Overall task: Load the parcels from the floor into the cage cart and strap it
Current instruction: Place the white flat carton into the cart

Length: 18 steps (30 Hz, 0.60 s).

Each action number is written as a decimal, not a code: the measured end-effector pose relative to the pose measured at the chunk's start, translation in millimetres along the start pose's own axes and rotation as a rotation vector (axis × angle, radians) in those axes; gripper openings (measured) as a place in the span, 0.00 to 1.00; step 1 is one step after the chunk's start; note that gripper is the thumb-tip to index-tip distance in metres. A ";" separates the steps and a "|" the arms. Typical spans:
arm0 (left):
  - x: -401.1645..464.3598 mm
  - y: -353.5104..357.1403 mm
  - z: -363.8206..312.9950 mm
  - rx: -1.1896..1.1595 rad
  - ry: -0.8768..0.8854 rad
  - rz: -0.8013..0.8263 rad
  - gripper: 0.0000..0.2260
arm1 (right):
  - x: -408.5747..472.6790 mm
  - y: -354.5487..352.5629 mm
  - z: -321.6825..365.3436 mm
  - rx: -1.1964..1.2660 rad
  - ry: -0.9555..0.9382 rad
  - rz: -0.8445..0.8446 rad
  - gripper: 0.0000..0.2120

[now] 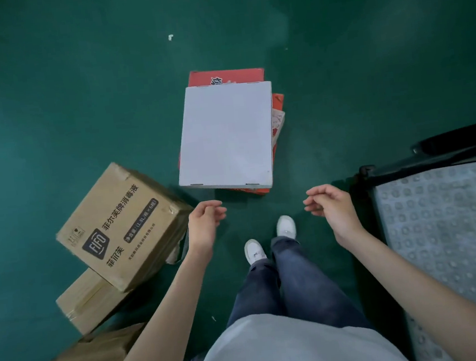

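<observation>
Because the flat white cardboard box (225,136) sits on top of a stack of red printed cartons (225,76) that are not squared up beneath it, you could tip or scatter the pile if you lift from one edge only; the red carton edges poke out on the far side and on your right, so the white box may slide as you take it. Your left hand (206,222) and right hand (327,203) both hover above the green floor (76,79), fingers loosely curled and holding nothing, with the near edge of the white box just beyond them and between them. To your left, near your left forearm, a brown cardboard box with black printed lettering (121,223) rests tilted on a smaller plain brown taped box (87,299), and it looks likely to slip if knocked. At your right side is the grey studded deck of the cart (445,233) with its black frame, close by your right forearm; your white shoes (285,225) stand between you and the stack, so watch your footing as you bend.
</observation>
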State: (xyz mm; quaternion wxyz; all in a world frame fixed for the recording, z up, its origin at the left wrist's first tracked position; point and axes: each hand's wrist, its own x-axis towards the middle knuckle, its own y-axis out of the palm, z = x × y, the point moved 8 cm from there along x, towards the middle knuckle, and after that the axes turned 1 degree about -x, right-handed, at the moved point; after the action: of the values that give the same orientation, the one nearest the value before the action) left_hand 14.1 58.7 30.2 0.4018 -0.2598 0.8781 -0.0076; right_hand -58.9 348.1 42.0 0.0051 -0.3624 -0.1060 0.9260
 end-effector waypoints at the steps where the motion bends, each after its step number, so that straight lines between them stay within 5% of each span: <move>1: 11.3 -2.9 -2.1 0.011 -0.006 -0.005 0.12 | 8.8 6.8 1.9 -0.017 0.007 0.002 0.14; 18: 183.9 -23.5 -48.2 0.240 -0.114 -0.160 0.13 | 158.6 65.9 27.2 -0.203 0.128 -0.006 0.12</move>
State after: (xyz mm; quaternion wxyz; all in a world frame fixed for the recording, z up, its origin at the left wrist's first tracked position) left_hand -109.2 -56.1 -61.0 0.4774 -0.2790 0.8230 -0.1298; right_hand -189.7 292.1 -58.0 -0.0221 -0.4191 -0.1998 0.8854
